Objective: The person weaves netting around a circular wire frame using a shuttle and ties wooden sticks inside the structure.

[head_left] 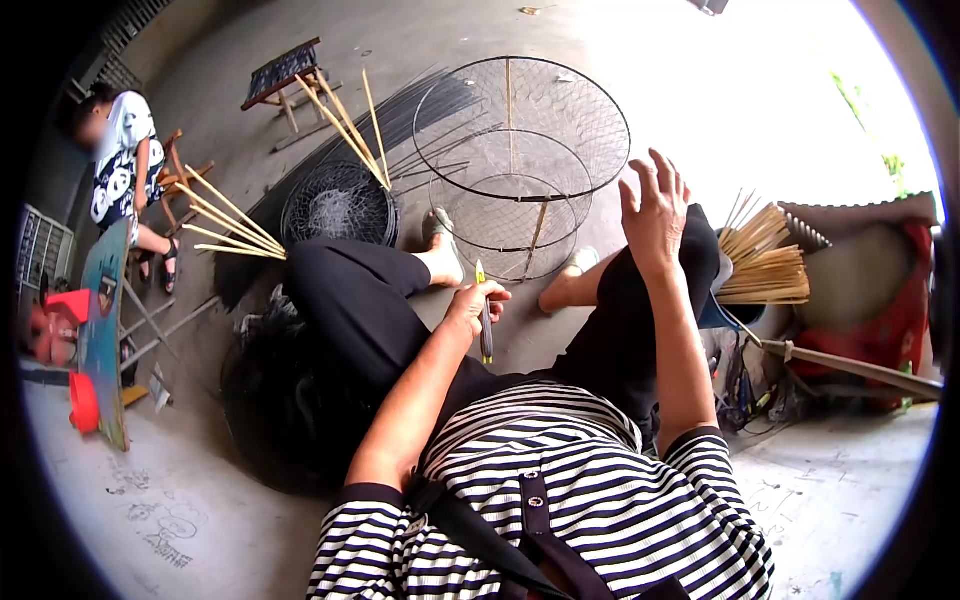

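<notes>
My left hand (470,306) is closed around a netting needle (486,330), a slim tool with a pointed yellow tip and a dark middle. It is held upright above my lap. Raised over my right knee, my right hand (655,215) has its fingers apart and looks empty; any fine thread at it is too thin to make out. On the floor between my feet stands a round net cage (530,190) with dark wire hoops, sheer mesh and light wooden struts. My right hand is just beside its right rim.
Left of my feet is a black round net basket (340,205), with wooden sticks (235,220) near it. Dark rods lie behind. A bundle of sticks (765,255) stands at right. A seated person (125,170) and a blue board (105,330) are at left; a stool (282,75) stands behind.
</notes>
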Available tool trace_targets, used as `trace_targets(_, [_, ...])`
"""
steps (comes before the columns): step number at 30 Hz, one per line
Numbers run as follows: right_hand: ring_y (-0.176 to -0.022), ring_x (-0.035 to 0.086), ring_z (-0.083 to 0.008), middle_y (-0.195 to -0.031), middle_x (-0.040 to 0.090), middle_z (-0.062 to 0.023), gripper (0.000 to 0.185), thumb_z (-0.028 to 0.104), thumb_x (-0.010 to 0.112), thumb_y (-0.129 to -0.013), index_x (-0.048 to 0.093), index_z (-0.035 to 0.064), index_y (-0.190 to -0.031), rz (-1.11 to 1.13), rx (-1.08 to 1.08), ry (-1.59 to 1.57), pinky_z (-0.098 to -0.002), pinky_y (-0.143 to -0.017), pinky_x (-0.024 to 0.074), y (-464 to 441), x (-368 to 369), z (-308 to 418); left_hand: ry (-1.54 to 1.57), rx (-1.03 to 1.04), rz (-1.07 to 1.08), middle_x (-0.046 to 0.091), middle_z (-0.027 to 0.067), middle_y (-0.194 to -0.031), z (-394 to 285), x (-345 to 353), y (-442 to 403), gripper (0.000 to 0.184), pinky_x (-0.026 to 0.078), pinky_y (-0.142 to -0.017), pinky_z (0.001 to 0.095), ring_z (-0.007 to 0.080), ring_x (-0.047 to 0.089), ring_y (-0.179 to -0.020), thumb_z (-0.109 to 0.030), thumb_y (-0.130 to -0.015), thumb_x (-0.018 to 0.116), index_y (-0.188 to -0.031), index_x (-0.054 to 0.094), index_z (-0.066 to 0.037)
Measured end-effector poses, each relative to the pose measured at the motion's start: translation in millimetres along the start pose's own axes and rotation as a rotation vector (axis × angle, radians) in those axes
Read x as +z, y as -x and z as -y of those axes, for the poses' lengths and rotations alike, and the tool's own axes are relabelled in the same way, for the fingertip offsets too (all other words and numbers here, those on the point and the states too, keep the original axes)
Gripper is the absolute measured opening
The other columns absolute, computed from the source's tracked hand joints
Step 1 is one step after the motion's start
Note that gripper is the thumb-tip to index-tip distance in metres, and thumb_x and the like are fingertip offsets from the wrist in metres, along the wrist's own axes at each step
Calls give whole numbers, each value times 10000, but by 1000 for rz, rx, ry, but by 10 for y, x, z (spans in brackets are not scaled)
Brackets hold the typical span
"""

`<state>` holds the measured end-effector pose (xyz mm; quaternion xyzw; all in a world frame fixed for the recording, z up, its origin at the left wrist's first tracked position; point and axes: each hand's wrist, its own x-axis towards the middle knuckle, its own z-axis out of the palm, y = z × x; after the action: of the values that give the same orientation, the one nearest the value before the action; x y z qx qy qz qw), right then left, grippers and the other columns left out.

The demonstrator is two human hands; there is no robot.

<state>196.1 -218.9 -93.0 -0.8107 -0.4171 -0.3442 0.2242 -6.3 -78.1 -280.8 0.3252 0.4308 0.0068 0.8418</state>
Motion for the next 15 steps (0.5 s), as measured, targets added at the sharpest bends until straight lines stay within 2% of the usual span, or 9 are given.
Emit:
trace_targets(1, [-1114, 474, -301, -1193, 513, -128, 319, 145, 657, -757, 561, 63, -1050, -12, 9, -4, -412, -923, 361, 38, -88, 30, 46, 15, 23, 638, 92, -714, -12, 21, -32, 97, 392, -433, 272, 143, 531, -510, -114, -748, 627, -773, 609, -22])
trace_targets(3, [-950, 539, -311, -1038, 553, -135, 302, 95, 655, -735, 564, 76, -1022, 102, -3, -270, -397, -806, 437, 235, -173, 149, 150, 33, 60, 640, 97, -693, -7, 57, -107, 92, 397, -421, 282, 146, 535, -490, -108, -732, 635, -754, 614, -20])
trace_targets(5, [-751, 601, -298, -810, 593, -123, 254, 134, 680, -733, 571, 52, -948, 511, 114, -592, -360, -653, 495, 655, -159, 383, 233, 70, 82, 646, 100, -722, 8, 139, -88, 95, 401, -440, 277, 157, 545, -524, -110, -745, 627, -780, 610, -23])
trace_targets(6, [-773, 614, -316, -785, 608, -152, 300, 240, 692, -763, 569, 18, -923, 670, 193, -742, -378, -684, 496, 899, -45, 477, 280, 65, 78, 648, 101, -735, 20, 162, -93, 98, 403, -446, 277, 161, 548, -535, -111, -748, 627, -792, 607, -25])
trace_targets(7, [-815, 625, -335, -830, 622, -198, 400, 334, 673, -797, 545, -3, -969, 930, 284, -649, -395, -709, 495, 1156, 122, 561, 336, 57, 85, 651, 103, -769, 73, 149, -119, 104, 409, -462, 278, 163, 549, -554, -113, -751, 632, -810, 604, -32])
trace_targets(9, [-846, 633, -342, -839, 636, -224, 508, 369, 647, -817, 469, -31, -1074, 1227, 455, -810, -395, -751, 490, 1393, 285, 773, 401, 81, 67, 650, 92, -786, 125, 165, -83, 101, 424, -495, 281, 159, 550, -584, -112, -750, 639, -818, 604, -45])
trace_targets(12, [-606, 603, -181, -718, 620, -114, 408, 264, 585, -875, 459, -41, -1114, 1319, 836, -1178, -292, -540, 476, 1500, 451, 860, 458, 136, 67, 644, 79, -777, 189, 126, -89, 116, 446, -531, 290, 159, 558, -620, -123, -755, 645, -824, 612, -36])
trace_targets(13, [-503, 529, -127, -660, 585, -72, 328, 203, 558, -889, 466, -16, -1115, 1327, 747, -1187, -258, -465, 427, 1478, 453, 806, 476, 122, 14, 643, 72, -769, 162, 126, -78, 113, 454, -539, 288, 159, 563, -625, -128, -760, 643, -820, 616, -36])
trace_targets(15, [-517, 537, -157, -633, 571, -63, 222, 213, 528, -889, 562, -6, -890, 1582, 368, -961, -298, -491, 444, 1273, 285, 518, 479, 85, -79, 640, 65, -764, 103, 123, -111, 126, 472, -568, 286, 156, 572, -640, -136, -771, 639, -824, 616, -25])
